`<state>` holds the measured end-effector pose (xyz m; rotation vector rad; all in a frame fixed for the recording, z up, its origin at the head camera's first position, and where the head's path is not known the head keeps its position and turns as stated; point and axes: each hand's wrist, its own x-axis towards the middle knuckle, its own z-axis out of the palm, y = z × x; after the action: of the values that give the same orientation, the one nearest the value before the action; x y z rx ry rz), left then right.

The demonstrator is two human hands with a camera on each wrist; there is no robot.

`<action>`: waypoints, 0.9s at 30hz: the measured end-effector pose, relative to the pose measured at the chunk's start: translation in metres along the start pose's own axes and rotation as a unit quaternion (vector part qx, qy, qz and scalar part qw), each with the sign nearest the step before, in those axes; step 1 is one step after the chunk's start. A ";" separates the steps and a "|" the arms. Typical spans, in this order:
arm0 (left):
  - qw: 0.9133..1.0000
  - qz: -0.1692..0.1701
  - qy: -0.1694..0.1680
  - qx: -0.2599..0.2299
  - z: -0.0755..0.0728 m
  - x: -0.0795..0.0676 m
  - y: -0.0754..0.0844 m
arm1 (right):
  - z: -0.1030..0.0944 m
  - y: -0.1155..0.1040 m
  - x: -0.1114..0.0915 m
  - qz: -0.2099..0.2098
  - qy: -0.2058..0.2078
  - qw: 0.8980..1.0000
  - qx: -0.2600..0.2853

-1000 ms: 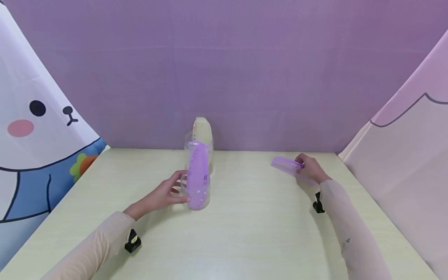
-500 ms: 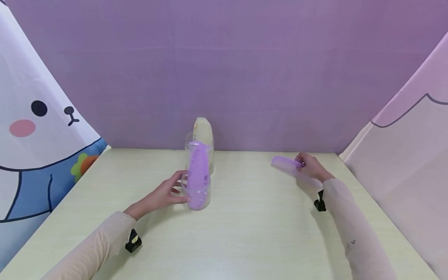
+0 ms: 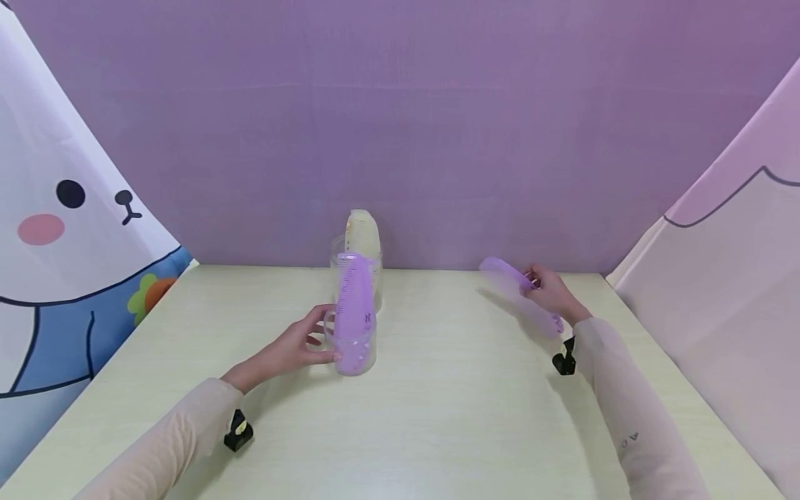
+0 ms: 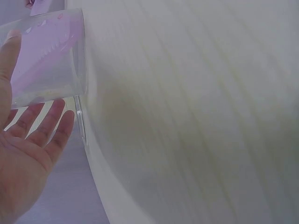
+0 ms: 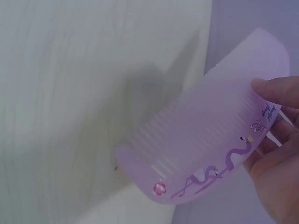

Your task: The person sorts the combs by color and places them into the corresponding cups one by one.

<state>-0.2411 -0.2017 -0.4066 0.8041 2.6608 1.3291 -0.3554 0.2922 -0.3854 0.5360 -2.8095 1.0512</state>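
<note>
My left hand (image 3: pixel 296 346) grips a clear cup (image 4: pixel 53 81), thumb on one side and fingers on the other. A purple comb (image 3: pixel 353 295) stands upright inside that cup, leaning slightly. Just behind it is a second clear cup (image 3: pixel 378 295) holding a pale yellow comb (image 3: pixel 362 235). Over on the right, my right hand (image 3: pixel 553 293) pinches another purple comb (image 5: pixel 201 126) by its spine, between thumb and fingers. Flamingo prints and a small flower show on this comb, which is tilted and raised off the table, its shadow below.
The pale wooden table (image 3: pixel 431 417) ends at a purple backdrop cloth (image 3: pixel 437 139). Printed cloths hang on both sides, the left cloth (image 3: pixel 69 264) with a cartoon animal. A black wrist mount (image 3: pixel 238 432) sits under the left sleeve.
My right hand has lifted the purple comb off the table and moved it slightly left, its far end rising. The left hand and both cups have stayed in place.
</note>
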 end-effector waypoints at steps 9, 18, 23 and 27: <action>1.000 0.002 -0.003 0.000 0.000 0.000 0.000 | 0.008 -0.025 0.002 0.010 0.020 0.997 0.074; 1.000 0.003 -0.004 -0.001 -0.001 0.000 0.000 | 0.026 -0.048 0.005 0.013 0.028 0.989 0.148; 1.000 0.002 -0.002 0.001 0.000 0.000 -0.001 | 0.038 -0.060 0.007 -0.001 0.019 0.987 0.158; 1.000 0.001 -0.001 0.002 0.000 0.000 -0.001 | 0.048 -0.071 0.008 -0.007 0.010 0.986 0.168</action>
<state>-0.2415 -0.2022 -0.4070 0.8074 2.6630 1.3225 -0.3361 0.2086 -0.3758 0.5692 -2.6173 1.5310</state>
